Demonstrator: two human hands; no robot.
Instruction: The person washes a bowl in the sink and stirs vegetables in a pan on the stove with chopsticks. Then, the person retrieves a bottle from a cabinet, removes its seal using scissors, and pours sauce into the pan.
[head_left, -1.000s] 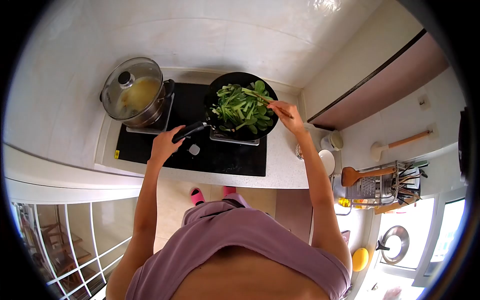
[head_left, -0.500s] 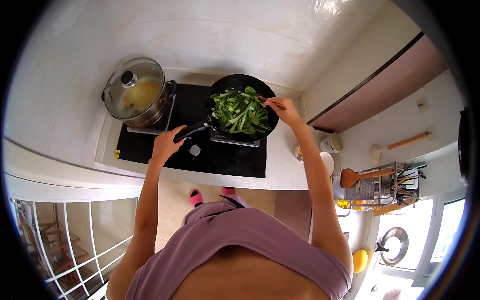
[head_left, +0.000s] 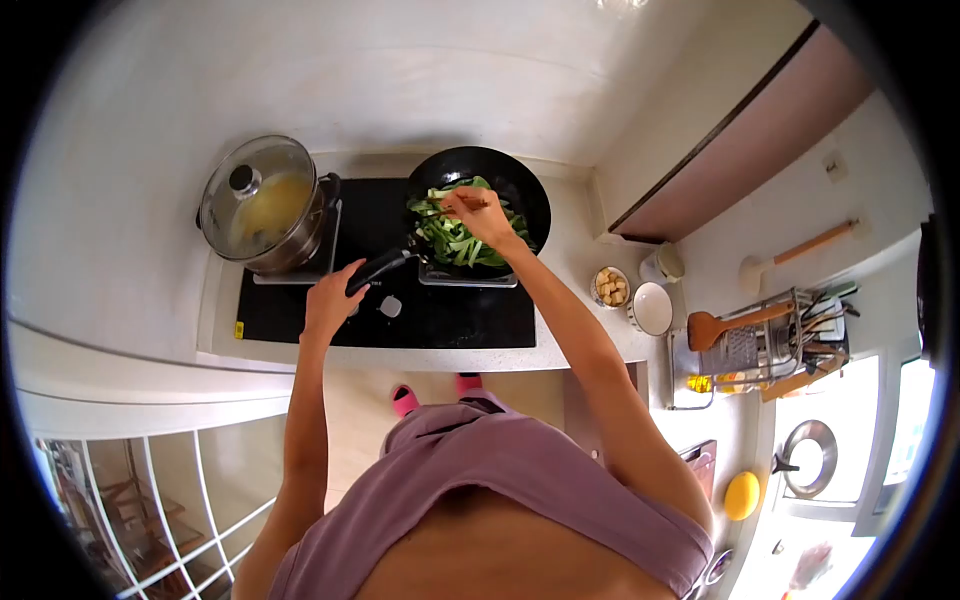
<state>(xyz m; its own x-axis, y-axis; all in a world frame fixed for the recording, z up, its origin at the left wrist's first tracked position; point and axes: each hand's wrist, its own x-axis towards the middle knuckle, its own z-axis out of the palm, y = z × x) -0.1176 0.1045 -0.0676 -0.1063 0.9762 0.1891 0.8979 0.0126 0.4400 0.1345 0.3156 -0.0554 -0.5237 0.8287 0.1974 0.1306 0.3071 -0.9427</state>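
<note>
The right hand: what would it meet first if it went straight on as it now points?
Probably the greens in the black pan, just past the right hand; its height above them is unclear, so it might pass over them instead.

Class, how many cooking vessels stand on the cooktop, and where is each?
2: a lidded pot at the left end and, to the right, a black wok, its handle in the left hand. None seems hidden.

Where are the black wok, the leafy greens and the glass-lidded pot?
Black wok (head_left: 526, 186): head view, on its bare inner wall, right side.
Leafy greens (head_left: 462, 246): head view, on the pile's near part.
Glass-lidded pot (head_left: 272, 207): head view, on the lid's glass.
</note>
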